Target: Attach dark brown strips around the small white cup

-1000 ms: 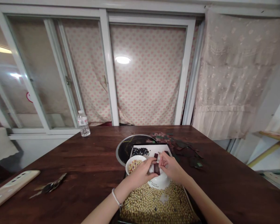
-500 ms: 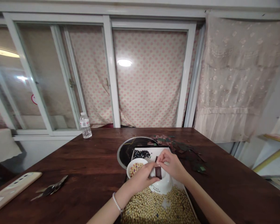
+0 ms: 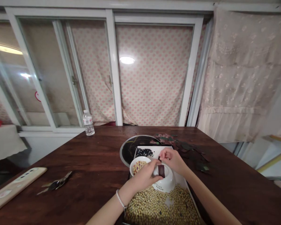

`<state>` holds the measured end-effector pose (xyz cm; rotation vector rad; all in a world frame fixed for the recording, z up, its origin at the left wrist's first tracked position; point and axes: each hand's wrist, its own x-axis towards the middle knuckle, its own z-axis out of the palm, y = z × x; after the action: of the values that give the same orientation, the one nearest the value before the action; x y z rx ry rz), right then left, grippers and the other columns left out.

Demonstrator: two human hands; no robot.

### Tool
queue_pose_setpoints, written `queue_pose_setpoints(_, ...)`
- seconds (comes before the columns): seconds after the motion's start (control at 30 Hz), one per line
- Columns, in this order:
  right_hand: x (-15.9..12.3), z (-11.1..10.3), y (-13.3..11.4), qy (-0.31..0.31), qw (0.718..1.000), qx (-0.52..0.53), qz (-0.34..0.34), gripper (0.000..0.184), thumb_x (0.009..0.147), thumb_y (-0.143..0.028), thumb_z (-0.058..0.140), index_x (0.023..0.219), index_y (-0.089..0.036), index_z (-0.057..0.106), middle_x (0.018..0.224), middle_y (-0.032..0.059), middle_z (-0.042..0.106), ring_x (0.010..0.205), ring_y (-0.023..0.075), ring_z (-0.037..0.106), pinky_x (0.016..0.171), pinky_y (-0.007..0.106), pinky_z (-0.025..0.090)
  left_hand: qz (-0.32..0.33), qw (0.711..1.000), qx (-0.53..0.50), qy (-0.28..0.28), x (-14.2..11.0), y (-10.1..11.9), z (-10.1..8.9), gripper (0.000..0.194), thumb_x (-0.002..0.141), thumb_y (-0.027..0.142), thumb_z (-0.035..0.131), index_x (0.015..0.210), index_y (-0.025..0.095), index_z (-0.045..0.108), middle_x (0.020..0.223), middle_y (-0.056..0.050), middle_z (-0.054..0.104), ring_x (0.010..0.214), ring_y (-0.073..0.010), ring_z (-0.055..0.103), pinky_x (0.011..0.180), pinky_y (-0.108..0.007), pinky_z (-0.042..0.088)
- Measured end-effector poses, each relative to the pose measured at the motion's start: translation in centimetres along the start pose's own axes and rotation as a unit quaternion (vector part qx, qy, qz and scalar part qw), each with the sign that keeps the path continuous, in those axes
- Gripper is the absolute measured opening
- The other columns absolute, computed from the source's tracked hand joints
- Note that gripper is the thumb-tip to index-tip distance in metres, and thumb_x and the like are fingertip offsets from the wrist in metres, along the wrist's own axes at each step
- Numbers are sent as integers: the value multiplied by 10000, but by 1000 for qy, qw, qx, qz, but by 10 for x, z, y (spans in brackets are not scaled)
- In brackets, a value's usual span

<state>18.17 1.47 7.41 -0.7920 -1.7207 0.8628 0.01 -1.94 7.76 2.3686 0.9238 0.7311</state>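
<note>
My left hand (image 3: 145, 175) reaches over the tray, thumb and fingers closed on a small dark brown flat strip (image 3: 161, 171). At the strip's far end my right hand (image 3: 172, 160) has its fingertips pinched together. Directly beneath the strip lies an upturned white bowl (image 3: 168, 183) with rows of small dark marks or holes along its side. A white bowl (image 3: 131, 167) of small mixed-colour beads or beans stands left of it, partly behind my left hand. The white tray (image 3: 192, 197) under everything carries many round yellowish beans (image 3: 154, 206) nearest me and small black ones (image 3: 144, 152) at its far left.
Behind the tray is a round dark plate or mat (image 3: 128, 147) with a pale rim. Green and brown scraps (image 3: 184, 147) are strewn to the right. A water bottle (image 3: 88, 123) stands at the back left, with keys (image 3: 55, 184) and a phone (image 3: 16, 189) nearer.
The whole view has shifted slightly, so things sit a little further right and higher. My right fingertips have shifted slightly at the strip's far end; my left hand keeps its hold.
</note>
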Motion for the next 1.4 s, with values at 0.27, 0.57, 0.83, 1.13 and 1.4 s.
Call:
queue_pose_setpoints(0.27, -26, 1, 10, -35, 999, 25, 32, 209, 682, -147, 594, 611, -202, 406, 733, 12, 586, 707, 158, 613, 685, 306, 522, -19, 999, -26, 8, 1, -2, 2, 561, 726, 208, 670, 1210, 209, 386, 1193, -105, 563, 1064, -284, 532, 882, -374, 397)
queue_pose_setpoints(0.57, -29, 6, 9, -21, 999, -20, 16, 157, 690, -78, 526, 714, -208, 442, 724, -18, 540, 706, 149, 602, 696, 301, 518, -3, 999, -32, 6, 3, 2, -1, 523, 726, 172, 655, 1188, 216, 414, 1191, -88, 569, 1082, -259, 524, 910, -366, 383)
queue_pose_setpoints(0.83, -30, 10, 5, -34, 993, -112, -19, 276, 653, 22, 439, 785, -219, 410, 715, -32, 480, 679, 139, 535, 640, 252, 437, -19, 1000, -23, 4, 5, 4, -3, 497, 705, 211, 681, 1144, 212, 447, 1143, -76, 593, 1023, -263, 548, 856, -348, 402)
queue_pose_setpoints(1.13, -31, 8, -3, -82, 978, -184, -55, 287, 622, 61, 399, 705, -213, 381, 735, -18, 435, 676, 154, 436, 589, 246, 322, -32, 999, -32, 6, 7, 4, -3, 529, 678, 221, 696, 1140, 209, 438, 1096, -63, 613, 913, -233, 587, 797, -313, 426)
queue_pose_setpoints(1.4, -27, 11, -4, -93, 975, -193, -65, 271, 625, 57, 393, 661, -209, 357, 722, -12, 441, 684, 156, 452, 594, 240, 330, -29, 999, -30, 2, 6, 6, -4, 468, 685, 216, 688, 1089, 211, 452, 1048, -43, 619, 871, -217, 583, 731, -278, 421)
